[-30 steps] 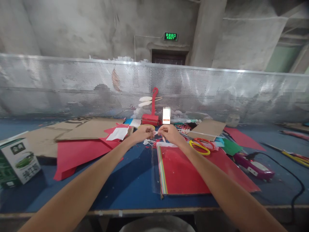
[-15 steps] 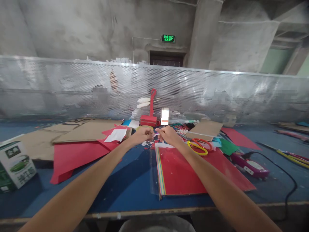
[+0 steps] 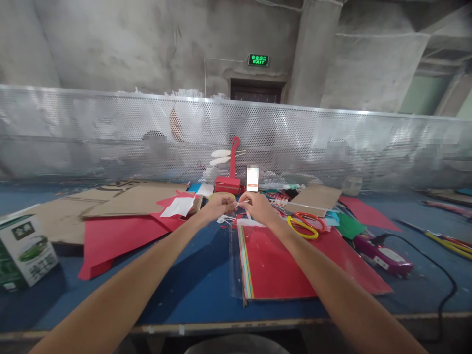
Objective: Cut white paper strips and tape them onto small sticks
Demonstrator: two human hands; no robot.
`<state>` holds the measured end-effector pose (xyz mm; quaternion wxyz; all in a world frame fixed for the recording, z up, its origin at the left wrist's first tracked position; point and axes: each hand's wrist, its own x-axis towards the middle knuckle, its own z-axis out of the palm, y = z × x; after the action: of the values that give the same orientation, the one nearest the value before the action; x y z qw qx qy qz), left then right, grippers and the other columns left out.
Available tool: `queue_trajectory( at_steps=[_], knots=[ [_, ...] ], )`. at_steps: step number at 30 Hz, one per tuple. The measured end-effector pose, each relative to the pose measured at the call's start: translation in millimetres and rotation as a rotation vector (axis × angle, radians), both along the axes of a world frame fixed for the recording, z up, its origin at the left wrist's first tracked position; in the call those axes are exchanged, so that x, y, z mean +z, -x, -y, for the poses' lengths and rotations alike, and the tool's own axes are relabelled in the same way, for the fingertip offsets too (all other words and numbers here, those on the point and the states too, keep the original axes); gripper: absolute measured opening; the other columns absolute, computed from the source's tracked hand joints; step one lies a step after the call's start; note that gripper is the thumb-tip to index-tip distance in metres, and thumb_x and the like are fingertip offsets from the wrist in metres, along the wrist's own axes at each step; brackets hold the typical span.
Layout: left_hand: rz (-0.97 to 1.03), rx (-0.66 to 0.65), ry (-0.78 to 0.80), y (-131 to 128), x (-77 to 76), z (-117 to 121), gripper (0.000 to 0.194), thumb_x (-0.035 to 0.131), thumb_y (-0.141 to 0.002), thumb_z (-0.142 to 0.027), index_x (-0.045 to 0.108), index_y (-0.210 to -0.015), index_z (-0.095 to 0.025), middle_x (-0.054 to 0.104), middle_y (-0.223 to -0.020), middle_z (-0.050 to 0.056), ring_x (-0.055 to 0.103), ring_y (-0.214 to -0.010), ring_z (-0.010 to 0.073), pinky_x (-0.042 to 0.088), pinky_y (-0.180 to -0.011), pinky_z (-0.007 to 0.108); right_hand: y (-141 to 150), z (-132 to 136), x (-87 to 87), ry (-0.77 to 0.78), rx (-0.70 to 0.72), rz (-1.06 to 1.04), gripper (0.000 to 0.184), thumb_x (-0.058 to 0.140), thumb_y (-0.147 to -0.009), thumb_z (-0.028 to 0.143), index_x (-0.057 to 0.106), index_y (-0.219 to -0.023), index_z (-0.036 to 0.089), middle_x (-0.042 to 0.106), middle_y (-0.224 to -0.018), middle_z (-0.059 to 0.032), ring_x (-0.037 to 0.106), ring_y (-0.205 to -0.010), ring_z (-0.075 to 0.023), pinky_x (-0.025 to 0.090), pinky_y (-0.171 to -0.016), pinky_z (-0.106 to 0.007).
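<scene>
Close together above the middle of the table, my left hand (image 3: 220,205) and my right hand (image 3: 255,206) pinch a small whitish piece (image 3: 238,204) between their fingertips; its kind is too small to make out. Behind my left hand lies a yellowish roll of tape (image 3: 214,195), partly hidden. A lit phone (image 3: 252,179) stands upright just beyond my right hand. White cotton swabs (image 3: 224,219) and red paper scraps lie below my fingers. Nearer me is a clear sleeve of coloured paper, red sheet (image 3: 283,265) on top.
Scissors with yellow and red handles (image 3: 303,227) rest by my right forearm. Cardboard (image 3: 125,199) and red paper (image 3: 121,241) spread out left, near a milk carton (image 3: 31,253). A purple glue gun-like device (image 3: 383,254) with a black cord lies right. A red paper construction (image 3: 227,185) stands behind.
Both hands stay close together and their fingers shift slightly around the small whitish piece. The camera view has tilted and moved a little; the things on the table stay put.
</scene>
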<state>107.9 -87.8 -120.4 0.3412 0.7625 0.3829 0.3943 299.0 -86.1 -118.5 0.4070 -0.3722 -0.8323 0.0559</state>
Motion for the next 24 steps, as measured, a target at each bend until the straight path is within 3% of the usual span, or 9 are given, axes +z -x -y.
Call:
queue_trajectory(
  at_steps=[6,13,19,21,24],
  knots=[
    [0.011,0.000,0.025,-2,0.5,0,0.028,0.064,-0.077,-0.041,0.058,-0.073,-0.014,0.060,-0.065,0.001,0.056,-0.057,0.0104,0.044,-0.055,0.022,-2,0,1.4,-0.003,-0.027,0.040,0.013,0.061,-0.085,0.029,0.070,-0.081,0.020,0.070,-0.077,-0.0020,0.060,-0.068,-0.0142,0.036,-0.063,-0.022],
    [-0.032,0.010,0.025,-7,7.8,5,0.026,0.061,-0.080,-0.039,0.058,-0.073,-0.014,0.059,-0.065,0.001,0.056,-0.058,0.0106,0.044,-0.056,0.022,1,1,1.6,0.030,-0.034,0.081,0.034,0.046,-0.094,0.032,0.067,-0.071,0.018,0.067,-0.065,-0.0018,0.059,-0.064,-0.0134,0.034,-0.062,-0.022],
    [-0.055,-0.031,0.032,-6,9.4,8,0.028,0.062,-0.079,-0.042,0.055,-0.073,-0.015,0.059,-0.067,0.001,0.056,-0.060,0.0113,0.045,-0.057,0.022,-1,1,1.5,0.172,0.022,0.085,0.056,0.034,-0.098,0.045,0.060,-0.057,0.016,0.058,-0.048,-0.0016,0.057,-0.053,-0.0130,0.037,-0.060,-0.022],
    [-0.044,-0.041,0.053,-5,9.9,8,0.031,0.061,-0.079,-0.044,0.054,-0.072,-0.015,0.058,-0.066,0.001,0.056,-0.059,0.0113,0.045,-0.057,0.022,-2,0,0.9,0.207,0.085,0.034,0.054,0.034,-0.097,0.045,0.062,-0.061,0.016,0.061,-0.052,-0.0019,0.056,-0.050,-0.0123,0.039,-0.057,-0.022],
    [-0.020,-0.021,0.068,-1,9.4,7,0.034,0.060,-0.080,-0.048,0.054,-0.073,-0.015,0.058,-0.067,0.001,0.057,-0.060,0.0112,0.045,-0.057,0.023,-2,0,0.3,0.223,0.185,-0.087,0.028,0.048,-0.092,0.036,0.065,-0.083,0.015,0.069,-0.072,-0.0030,0.060,-0.055,-0.0122,0.042,-0.057,-0.021]
  ],
)
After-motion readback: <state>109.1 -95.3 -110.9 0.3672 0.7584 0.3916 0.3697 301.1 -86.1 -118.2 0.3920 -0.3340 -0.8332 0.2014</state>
